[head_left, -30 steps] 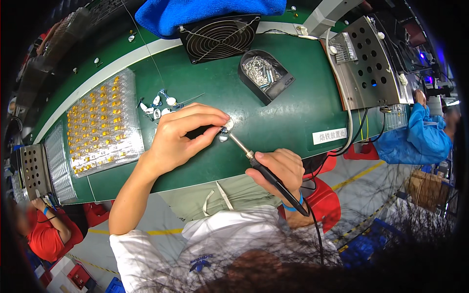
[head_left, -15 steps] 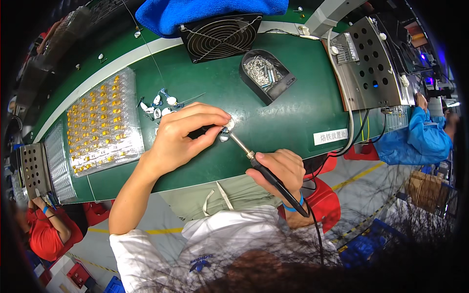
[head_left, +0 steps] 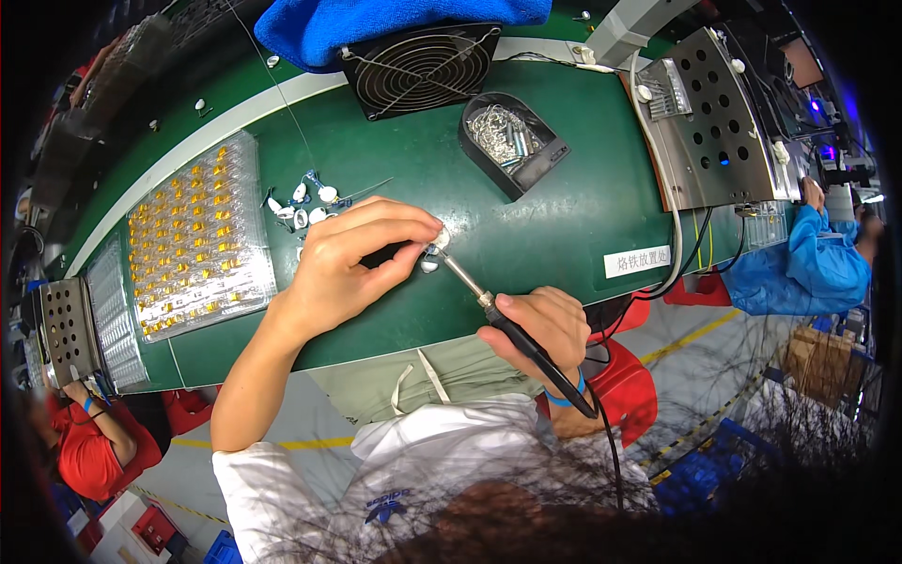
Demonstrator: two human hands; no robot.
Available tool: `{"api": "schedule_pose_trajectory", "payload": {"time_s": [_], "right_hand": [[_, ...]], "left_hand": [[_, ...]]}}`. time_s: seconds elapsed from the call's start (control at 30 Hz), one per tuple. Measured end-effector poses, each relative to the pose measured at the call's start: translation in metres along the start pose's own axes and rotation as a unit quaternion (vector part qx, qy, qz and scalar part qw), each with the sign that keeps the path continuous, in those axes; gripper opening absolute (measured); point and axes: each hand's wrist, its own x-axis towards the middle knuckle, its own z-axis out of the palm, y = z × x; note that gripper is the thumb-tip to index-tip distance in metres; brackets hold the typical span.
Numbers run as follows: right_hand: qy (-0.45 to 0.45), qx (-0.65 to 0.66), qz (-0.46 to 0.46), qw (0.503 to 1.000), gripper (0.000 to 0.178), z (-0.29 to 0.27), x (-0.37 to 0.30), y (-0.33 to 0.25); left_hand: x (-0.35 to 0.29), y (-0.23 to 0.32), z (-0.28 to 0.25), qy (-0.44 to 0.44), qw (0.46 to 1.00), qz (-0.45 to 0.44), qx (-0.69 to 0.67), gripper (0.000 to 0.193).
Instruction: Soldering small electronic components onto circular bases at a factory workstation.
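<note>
Right hand (head_left: 550,329) grips soldering iron (head_left: 517,336) — slanted, pointing up-left — left hand (head_left: 349,256) seemingly pinching white disc (head_left: 443,241).

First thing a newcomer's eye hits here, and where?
Probably the bright-blue towel at the top edge, just above the round-grilled black fan. Then the clear plastic tray on the left of the green bench, with its rows of orange pieces. Near the centre, the right grip holds a soldering iron, its tip close by a small white round part at the left grip.
</note>
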Motion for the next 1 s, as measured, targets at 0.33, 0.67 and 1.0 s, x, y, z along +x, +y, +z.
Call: {"api": "schedule_pose_trajectory", "payload": {"time_s": [0.33,0.67,1.0], "right_hand": [[0.039,-0.038,0.063,0.997,0.041,-0.005,0.006,-0.013],[0.035,-0.137,0.105,0.984,0.049,-0.01,0.038,0.019],[0.064,-0.011,0.084,0.994,0.045,0.008,0.021,0.014]], "left_hand": [[-0.004,0.005,-0.009,-0.005,0.999,0.032,0.003,0.022],[0.002,0.005,-0.101,0.128,0.981,-0.095,0.108,0.011],[0.039,-0.152,-0.208,0.133,0.921,-0.17,0.323,0.024]]}}
